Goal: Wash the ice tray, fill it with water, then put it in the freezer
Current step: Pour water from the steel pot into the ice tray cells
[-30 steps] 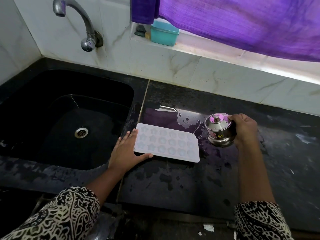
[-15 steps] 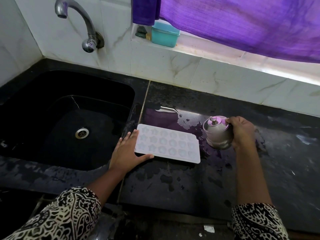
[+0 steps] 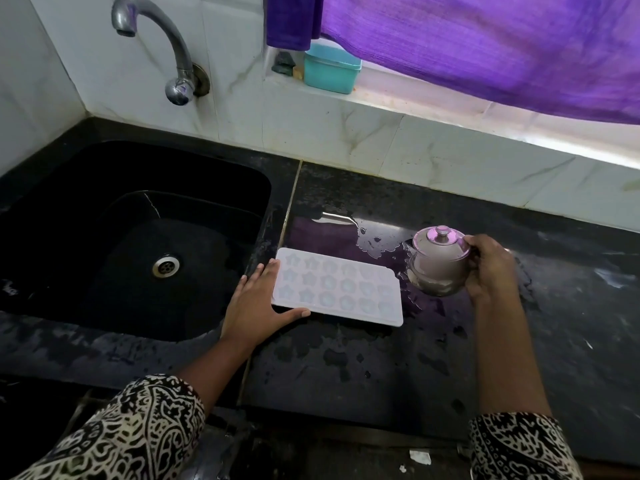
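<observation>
White and star-pocketed, the ice tray [image 3: 337, 287] is laid flat on the black stone counter [image 3: 381, 368], its left short edge just beside the sink [image 3: 263, 202] at 9 o'clock. That edge is braced by the left hand [image 3: 258, 304], fingers straight, thumb along the near edge. At 3 o'clock a small lidded steel pot [image 3: 438, 265] is gripped by the right hand [image 3: 491, 268], just beside the tray's right edge. A puddle [image 3: 346, 226] is spread at 1 o'clock; bare counter is left at 6 o'clock.
</observation>
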`<state>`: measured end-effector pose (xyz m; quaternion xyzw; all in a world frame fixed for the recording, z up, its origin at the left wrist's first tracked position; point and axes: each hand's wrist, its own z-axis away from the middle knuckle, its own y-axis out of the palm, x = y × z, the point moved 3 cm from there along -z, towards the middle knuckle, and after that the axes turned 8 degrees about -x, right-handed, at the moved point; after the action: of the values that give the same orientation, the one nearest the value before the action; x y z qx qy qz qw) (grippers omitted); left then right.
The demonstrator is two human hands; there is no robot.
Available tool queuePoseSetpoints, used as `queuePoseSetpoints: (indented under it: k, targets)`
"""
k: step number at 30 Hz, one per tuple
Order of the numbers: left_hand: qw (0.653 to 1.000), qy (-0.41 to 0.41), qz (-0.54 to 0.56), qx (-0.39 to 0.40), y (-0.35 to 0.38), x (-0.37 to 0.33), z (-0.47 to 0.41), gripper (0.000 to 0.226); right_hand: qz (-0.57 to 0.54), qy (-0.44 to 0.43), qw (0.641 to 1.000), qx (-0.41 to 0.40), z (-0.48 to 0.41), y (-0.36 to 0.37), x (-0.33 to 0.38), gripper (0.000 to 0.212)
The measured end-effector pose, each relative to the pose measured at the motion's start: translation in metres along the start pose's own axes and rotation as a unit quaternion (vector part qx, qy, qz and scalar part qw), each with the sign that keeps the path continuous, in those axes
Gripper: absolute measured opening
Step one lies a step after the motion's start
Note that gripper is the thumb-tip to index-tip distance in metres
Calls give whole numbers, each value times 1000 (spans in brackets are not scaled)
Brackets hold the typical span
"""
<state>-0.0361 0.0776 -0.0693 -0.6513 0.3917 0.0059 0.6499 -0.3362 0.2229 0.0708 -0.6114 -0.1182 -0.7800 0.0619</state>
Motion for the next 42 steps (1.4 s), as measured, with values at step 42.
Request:
queuePoseSetpoints:
  k: [42]
  targets:
    - [1000, 23, -8, 10, -4, 2, -1, 111, 268, -158, 941, 136, 88, 133, -43, 31]
